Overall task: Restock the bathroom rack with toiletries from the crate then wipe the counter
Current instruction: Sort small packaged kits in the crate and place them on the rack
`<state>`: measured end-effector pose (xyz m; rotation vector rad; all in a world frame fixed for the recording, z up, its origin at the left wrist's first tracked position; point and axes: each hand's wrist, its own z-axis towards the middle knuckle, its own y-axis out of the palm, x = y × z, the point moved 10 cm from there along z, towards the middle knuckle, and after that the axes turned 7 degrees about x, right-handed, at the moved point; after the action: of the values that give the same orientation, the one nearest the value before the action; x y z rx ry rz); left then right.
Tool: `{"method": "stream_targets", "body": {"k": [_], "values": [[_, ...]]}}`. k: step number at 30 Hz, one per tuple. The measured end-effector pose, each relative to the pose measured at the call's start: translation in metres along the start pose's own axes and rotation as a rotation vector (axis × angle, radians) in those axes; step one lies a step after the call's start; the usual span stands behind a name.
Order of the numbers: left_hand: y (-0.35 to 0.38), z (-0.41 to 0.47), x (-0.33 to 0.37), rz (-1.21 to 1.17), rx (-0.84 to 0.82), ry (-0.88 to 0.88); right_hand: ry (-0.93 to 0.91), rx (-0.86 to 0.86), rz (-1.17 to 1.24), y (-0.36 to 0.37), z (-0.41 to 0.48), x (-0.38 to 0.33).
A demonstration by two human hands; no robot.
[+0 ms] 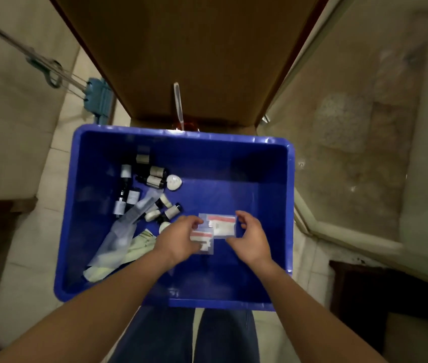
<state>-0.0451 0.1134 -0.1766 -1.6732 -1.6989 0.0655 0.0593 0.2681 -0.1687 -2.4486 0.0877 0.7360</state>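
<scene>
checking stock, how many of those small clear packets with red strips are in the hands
2: upper packet pinched by the right hand, lower packet in the left hand. More may be stacked behind them.

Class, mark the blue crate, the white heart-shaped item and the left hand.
blue crate (pixel 291 205), head view, right rim.
white heart-shaped item (pixel 174 182), head view, its middle.
left hand (pixel 178 238), head view, its back.

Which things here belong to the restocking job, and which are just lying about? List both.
Job: blue crate, dark bottles, sachets pinched by left hand and right hand.
Lying about: mop head, brown door, glass panel.
</scene>
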Motion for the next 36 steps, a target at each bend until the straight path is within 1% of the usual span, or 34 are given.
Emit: {"method": "stream_targets", "body": {"k": [3, 7, 13, 18, 20, 23, 26, 29, 33, 36], "values": [[0.013, 0.018, 0.001, 0.172, -0.035, 0.12, -0.001, -0.015, -0.103, 0.015, 0.022, 0.012], [0.029, 0.029, -0.006, 0.324, -0.01, 0.219, -0.043, -0.012, -0.294, 0.031, 0.039, 0.023], [0.043, 0.041, -0.016, 0.485, 0.048, 0.317, -0.085, 0.057, -0.38, 0.041, 0.051, 0.026], [0.046, 0.048, -0.016, 0.581, 0.114, 0.342, -0.141, 0.115, -0.478, 0.042, 0.055, 0.022], [0.046, 0.05, -0.015, 0.614, 0.126, 0.353, -0.151, 0.123, -0.54, 0.043, 0.055, 0.018], [0.048, 0.05, -0.013, 0.644, 0.119, 0.369, -0.145, 0.118, -0.547, 0.045, 0.053, 0.014], [0.045, 0.046, -0.013, 0.589, 0.093, 0.345, -0.161, -0.002, -0.581, 0.057, 0.049, 0.012], [0.036, 0.038, -0.012, 0.495, 0.064, 0.308, -0.097, -0.07, -0.544, 0.06, 0.042, 0.011], [0.016, 0.024, -0.015, 0.309, 0.046, 0.193, 0.027, -0.012, -0.319, 0.044, 0.027, 0.005], [0.001, 0.012, -0.011, 0.156, 0.048, 0.126, 0.035, 0.063, -0.215, 0.023, 0.012, -0.011]]}}
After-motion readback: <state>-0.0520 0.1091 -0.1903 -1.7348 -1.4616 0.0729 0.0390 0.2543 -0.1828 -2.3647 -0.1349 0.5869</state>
